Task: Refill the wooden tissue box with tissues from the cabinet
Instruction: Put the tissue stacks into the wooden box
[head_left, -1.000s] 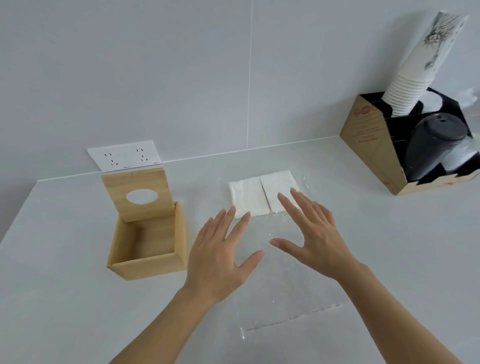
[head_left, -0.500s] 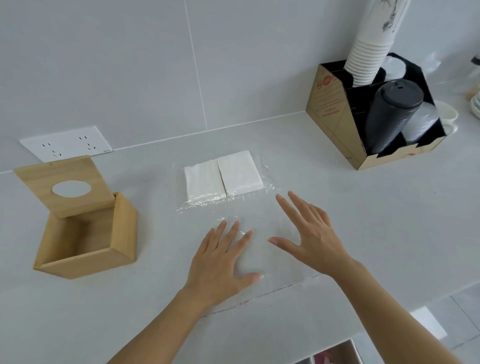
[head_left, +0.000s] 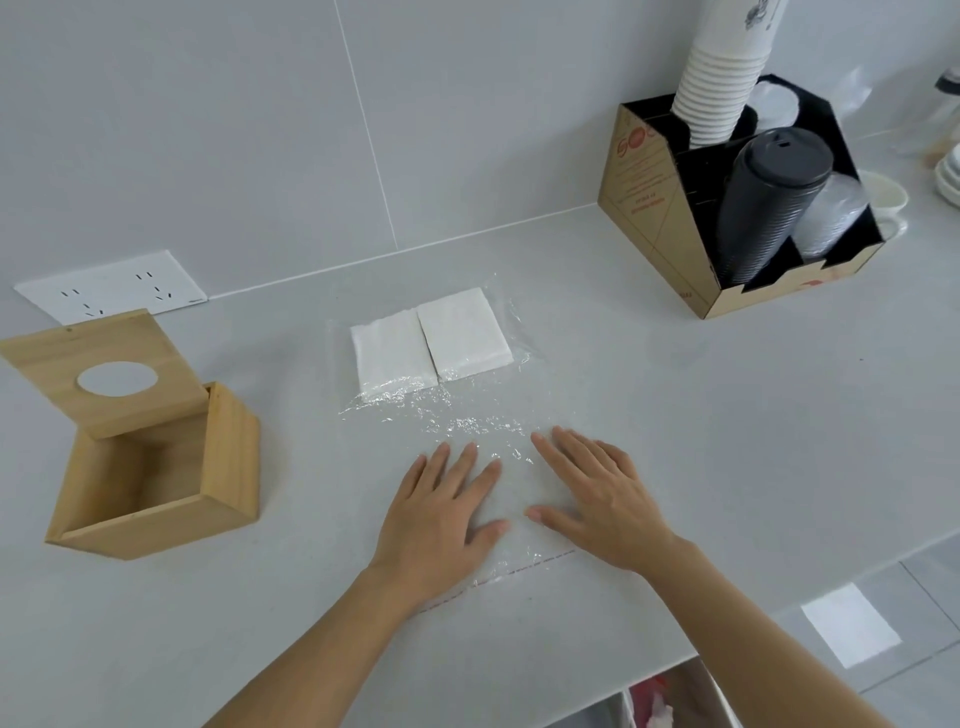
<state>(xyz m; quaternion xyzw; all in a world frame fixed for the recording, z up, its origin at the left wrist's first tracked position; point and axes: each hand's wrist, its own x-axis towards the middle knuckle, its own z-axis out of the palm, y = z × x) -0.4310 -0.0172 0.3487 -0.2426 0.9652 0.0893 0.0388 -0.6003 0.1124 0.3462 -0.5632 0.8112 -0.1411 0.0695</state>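
Note:
The wooden tissue box (head_left: 156, 499) stands at the left of the counter, empty, with its holed lid (head_left: 104, 371) tilted up and back. Two white tissue stacks (head_left: 428, 340) lie side by side inside a clear plastic bag (head_left: 467, 421) in the middle of the counter. My left hand (head_left: 441, 514) and my right hand (head_left: 602, 499) rest flat, fingers spread, on the near, empty end of the bag, a little short of the tissues. Neither hand grips anything.
A cardboard cup holder (head_left: 660, 228) with white paper cups (head_left: 722, 78) and black lids (head_left: 769, 202) stands at the back right. A wall socket (head_left: 111, 288) sits behind the box. White dishes (head_left: 948, 171) are at the far right. The counter edge (head_left: 779, 597) runs near my right forearm.
Both hands have come down and back onto the bag's near end, flattening on it. The view has swung right, so the box and tissues appear further left.

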